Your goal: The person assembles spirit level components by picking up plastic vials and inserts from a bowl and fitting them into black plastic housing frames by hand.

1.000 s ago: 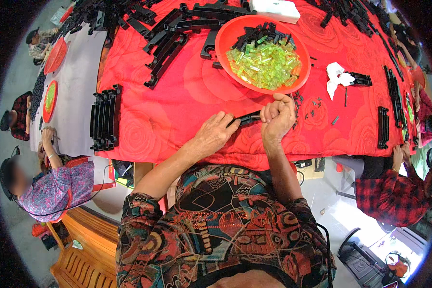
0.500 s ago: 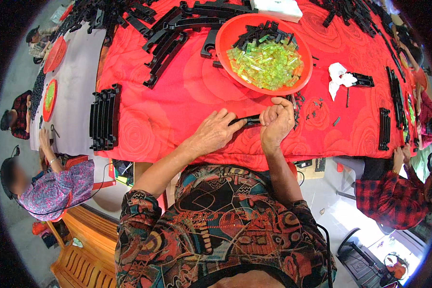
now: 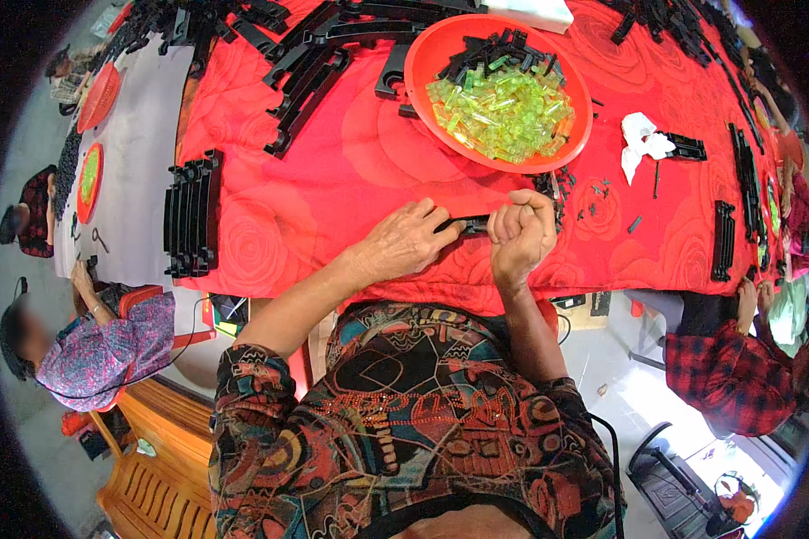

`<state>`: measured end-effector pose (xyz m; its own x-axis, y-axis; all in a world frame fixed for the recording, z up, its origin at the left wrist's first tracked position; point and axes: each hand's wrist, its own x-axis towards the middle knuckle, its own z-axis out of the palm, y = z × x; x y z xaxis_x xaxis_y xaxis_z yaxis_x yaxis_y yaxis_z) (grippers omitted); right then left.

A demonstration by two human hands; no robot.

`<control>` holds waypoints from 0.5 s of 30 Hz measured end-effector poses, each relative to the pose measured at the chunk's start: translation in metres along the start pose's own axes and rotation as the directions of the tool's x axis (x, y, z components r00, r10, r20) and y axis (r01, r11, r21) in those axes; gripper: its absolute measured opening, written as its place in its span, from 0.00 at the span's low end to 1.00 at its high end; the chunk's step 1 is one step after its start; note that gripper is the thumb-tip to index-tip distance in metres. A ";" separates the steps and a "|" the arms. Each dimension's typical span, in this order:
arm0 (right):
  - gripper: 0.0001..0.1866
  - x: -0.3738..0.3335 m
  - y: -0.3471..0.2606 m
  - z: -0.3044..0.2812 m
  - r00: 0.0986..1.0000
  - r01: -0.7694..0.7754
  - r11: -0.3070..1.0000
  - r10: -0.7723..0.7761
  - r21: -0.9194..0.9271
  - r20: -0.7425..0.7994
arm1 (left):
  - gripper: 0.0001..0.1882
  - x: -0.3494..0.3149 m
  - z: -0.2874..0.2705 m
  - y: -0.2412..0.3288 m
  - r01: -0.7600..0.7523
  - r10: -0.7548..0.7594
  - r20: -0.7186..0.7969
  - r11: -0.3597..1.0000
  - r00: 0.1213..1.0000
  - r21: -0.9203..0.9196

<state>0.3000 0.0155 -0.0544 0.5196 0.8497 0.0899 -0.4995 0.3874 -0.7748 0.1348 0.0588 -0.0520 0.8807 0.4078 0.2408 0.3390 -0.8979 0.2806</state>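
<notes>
Together, two hands [image 3: 463,235] gripping one black strip [image 3: 469,222], one red bowl [image 3: 422,67] beyond

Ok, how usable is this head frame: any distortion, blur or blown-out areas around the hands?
Head view: strong fisheye bending, dark corners; the red patterned tablecloth edge curves. Both hands are sharp: left hand and right hand grip a thin black plastic strip. The round red bowl of clear green pieces is evenly lit; the floor at lower right is overexposed.

You sit in a shared assembly workshop: long red-clothed table [image 3: 333,180] heaped with black plastic parts [image 3: 306,54], co-workers [image 3: 90,346] alongside
</notes>
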 end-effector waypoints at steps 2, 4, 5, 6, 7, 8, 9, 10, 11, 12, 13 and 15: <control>0.10 -0.002 0.001 0.001 0.998 -0.003 1.000 0.005 -0.024 0.066 | 0.21 0.000 0.000 0.001 0.001 -0.001 -0.007 1.000 1.000 -0.013; 0.10 -0.002 0.006 0.000 0.998 0.001 1.000 0.000 -0.017 0.070 | 0.21 -0.001 0.000 0.001 0.025 -0.025 -0.006 1.000 1.000 -0.017; 0.10 -0.001 0.008 0.000 0.997 0.006 1.000 -0.005 -0.008 0.074 | 0.21 -0.001 -0.001 0.001 0.026 -0.026 -0.005 0.999 1.000 -0.019; 0.10 0.000 0.008 -0.001 0.997 0.004 1.000 -0.004 -0.008 0.073 | 0.21 0.001 -0.002 0.001 0.014 -0.014 -0.007 1.000 1.000 -0.018; 0.10 -0.001 0.009 0.000 0.999 0.008 1.000 -0.007 -0.016 0.037 | 0.21 0.001 -0.002 0.002 0.007 -0.007 -0.012 1.000 1.000 -0.015; 0.10 -0.001 0.009 0.001 1.000 0.011 1.000 -0.011 -0.024 0.000 | 0.21 0.000 -0.003 0.002 0.012 -0.012 -0.013 1.000 1.000 -0.014; 0.10 0.001 0.011 0.003 1.000 0.007 1.000 -0.007 -0.023 0.004 | 0.19 0.001 -0.003 0.002 0.016 -0.016 -0.008 1.000 1.000 -0.013; 0.10 0.004 0.012 0.006 0.999 0.020 0.998 -0.022 -0.053 -0.028 | 0.17 0.001 -0.003 0.001 0.016 -0.016 -0.003 1.000 1.000 -0.013; 0.10 0.005 0.013 0.008 0.997 0.032 0.996 -0.037 -0.083 -0.060 | 0.17 0.000 -0.003 0.002 0.019 -0.019 -0.005 1.000 1.000 -0.014; 0.10 0.004 0.011 0.008 0.998 0.031 0.996 -0.036 -0.084 -0.058 | 0.18 -0.001 -0.002 0.002 0.020 -0.020 -0.007 1.000 1.000 -0.018; 0.09 0.003 0.011 0.009 0.997 0.018 0.997 -0.023 -0.073 -0.073 | 0.18 -0.001 -0.002 0.002 0.020 -0.020 -0.010 1.000 1.000 -0.020; 0.09 0.005 0.008 0.010 0.996 0.003 0.998 -0.008 -0.061 -0.084 | 0.19 0.000 -0.003 0.002 0.013 -0.013 -0.022 1.000 1.000 0.003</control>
<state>0.2916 0.0263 -0.0534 0.5798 0.8135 0.0439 -0.4544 0.3677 -0.8114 0.1344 0.0570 -0.0489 0.8688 0.4227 0.2578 0.3511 -0.8931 0.2812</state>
